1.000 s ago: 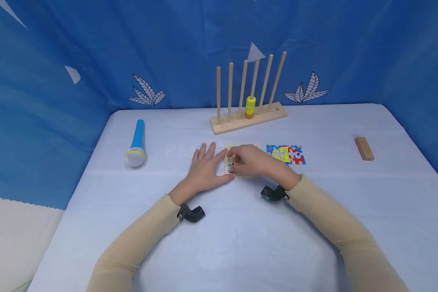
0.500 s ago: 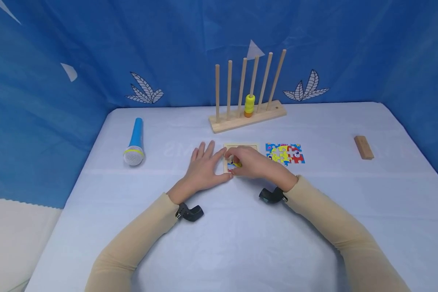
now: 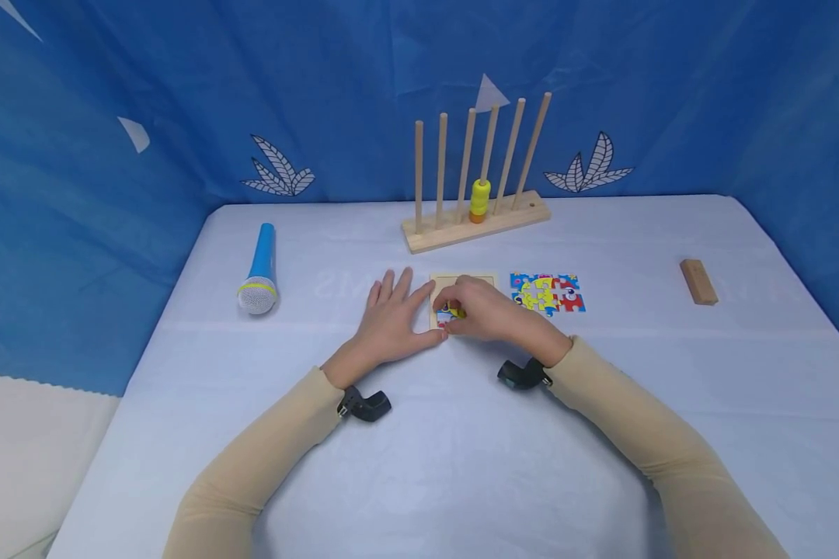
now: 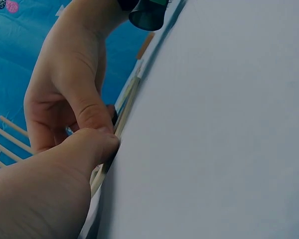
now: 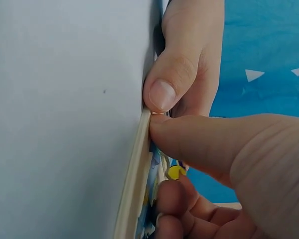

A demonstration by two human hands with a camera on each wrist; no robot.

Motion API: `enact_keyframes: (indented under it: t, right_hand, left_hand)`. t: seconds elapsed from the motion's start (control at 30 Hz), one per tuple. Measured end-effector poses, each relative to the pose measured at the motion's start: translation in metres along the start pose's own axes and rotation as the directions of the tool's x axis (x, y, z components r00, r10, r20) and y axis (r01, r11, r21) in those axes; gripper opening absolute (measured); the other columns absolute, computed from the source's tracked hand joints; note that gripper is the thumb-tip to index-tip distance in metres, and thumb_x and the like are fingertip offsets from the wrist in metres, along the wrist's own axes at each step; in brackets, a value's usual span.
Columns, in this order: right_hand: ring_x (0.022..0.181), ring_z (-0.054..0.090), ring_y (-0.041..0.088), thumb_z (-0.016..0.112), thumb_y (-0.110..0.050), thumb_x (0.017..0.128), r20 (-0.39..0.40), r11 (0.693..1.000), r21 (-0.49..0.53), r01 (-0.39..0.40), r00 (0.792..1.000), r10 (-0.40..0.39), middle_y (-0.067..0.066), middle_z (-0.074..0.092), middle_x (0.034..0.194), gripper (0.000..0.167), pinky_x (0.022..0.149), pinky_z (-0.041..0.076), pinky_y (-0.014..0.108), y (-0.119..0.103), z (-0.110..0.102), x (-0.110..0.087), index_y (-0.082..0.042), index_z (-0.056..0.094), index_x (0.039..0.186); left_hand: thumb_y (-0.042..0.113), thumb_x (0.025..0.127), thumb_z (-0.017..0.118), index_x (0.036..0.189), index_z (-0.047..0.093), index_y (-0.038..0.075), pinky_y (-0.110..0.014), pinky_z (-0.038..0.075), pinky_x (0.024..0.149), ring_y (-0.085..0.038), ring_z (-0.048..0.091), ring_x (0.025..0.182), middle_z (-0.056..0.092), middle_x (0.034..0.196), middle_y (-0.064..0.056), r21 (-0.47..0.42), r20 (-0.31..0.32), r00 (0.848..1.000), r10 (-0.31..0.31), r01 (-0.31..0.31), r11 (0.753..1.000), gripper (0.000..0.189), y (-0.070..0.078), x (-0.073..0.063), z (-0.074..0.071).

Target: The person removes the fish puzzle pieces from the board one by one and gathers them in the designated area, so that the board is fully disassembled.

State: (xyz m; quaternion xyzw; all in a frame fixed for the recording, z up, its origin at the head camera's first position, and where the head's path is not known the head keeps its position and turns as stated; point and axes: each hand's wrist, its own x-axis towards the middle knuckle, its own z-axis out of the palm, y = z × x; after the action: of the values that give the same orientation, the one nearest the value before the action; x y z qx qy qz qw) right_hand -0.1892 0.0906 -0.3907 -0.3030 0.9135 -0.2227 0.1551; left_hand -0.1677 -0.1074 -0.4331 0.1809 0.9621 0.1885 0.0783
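Observation:
A small wooden puzzle tray (image 3: 467, 276) lies on the table between the hands, with a few colourful pieces at its left side. The left hand (image 3: 386, 322) is spread flat beside it, with its index fingertip and thumb against the tray's left edge. Over the tray, the right hand (image 3: 485, 310) has curled fingers and appears to pinch a puzzle piece (image 5: 176, 173) with yellow on it. Its thumb presses down near the tray corner, as the right wrist view shows. Fingers partly hide the piece and the tray. Just right of the tray lie joined jigsaw pieces (image 3: 548, 293).
Behind the tray stands a wooden peg rack (image 3: 478, 225) with yellow and orange beads on one peg. A blue toy microphone (image 3: 260, 272) lies at the left, a wooden block (image 3: 699, 282) at the right. A blue backdrop (image 3: 356, 93) surrounds the white table.
The right hand has shifted slightly within the tray, and more of the yellow by its fingertips shows now. The left hand keeps its place at the tray edge.

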Motion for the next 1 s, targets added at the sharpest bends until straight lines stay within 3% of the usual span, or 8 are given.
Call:
enact_keyframes:
  t: [0.37,0.67,1.0]
  right_hand:
    - [0.078,0.053,0.017,0.079,-0.013,0.088,0.004,0.998,0.022,0.065,0.998,-0.065,0.002,0.062,0.087,0.029,0.071,0.045,0.029,0.001,0.0,0.0,-0.012,0.065,0.114]
    - [0.07,0.052,0.016,0.077,-0.014,0.091,-0.014,0.995,0.079,0.066,0.998,-0.065,0.001,0.059,0.078,0.022,0.066,0.044,0.028,0.004,-0.003,-0.001,-0.014,0.065,0.109]
    - [0.07,0.056,0.016,0.072,-0.009,0.093,-0.076,0.991,0.12,0.053,0.996,-0.044,0.005,0.065,0.088,0.023,0.068,0.049,0.029,0.008,-0.012,-0.008,-0.01,0.067,0.116]
  left_hand:
    - [0.065,0.088,0.063,0.161,0.034,0.023,-0.065,0.005,0.126,-0.046,0.002,0.159,0.014,0.171,-0.02,0.002,-0.003,1.0,-0.004,0.004,1.0,0.089,0.0,0.0,-0.003]
    - [0.066,0.088,0.062,0.161,0.034,0.023,-0.065,0.006,0.125,-0.047,0.002,0.158,0.013,0.171,-0.02,0.0,0.002,1.0,-0.003,0.003,1.0,0.089,0.0,-0.002,-0.004]
    - [0.064,0.089,0.063,0.16,0.035,0.022,-0.065,0.007,0.125,-0.047,0.003,0.158,0.014,0.171,-0.021,-0.002,0.006,1.0,0.003,-0.003,1.0,0.088,0.001,-0.002,-0.003]
